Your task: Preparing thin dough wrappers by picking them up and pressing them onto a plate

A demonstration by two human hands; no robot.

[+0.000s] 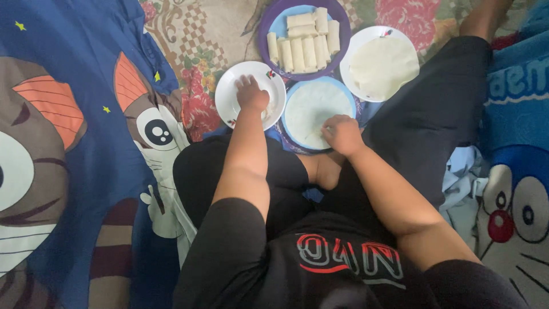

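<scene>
on purple plate [264, 35], nine rolls [306, 39]

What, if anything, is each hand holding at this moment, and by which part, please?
The right hand pinches the near edge of the round wrapper on the blue plate. The left hand rests in the white plate; whether its fingers hold anything cannot be told.

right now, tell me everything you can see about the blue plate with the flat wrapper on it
The blue plate is round with a light blue rim, lying flat on the floor covering just in front of the person's legs. A thin, pale, round wrapper sheet covers nearly all of it. The right hand rests on the sheet's near edge. The plate sits between a white plate, where the left hand rests, and a second white plate.
</scene>
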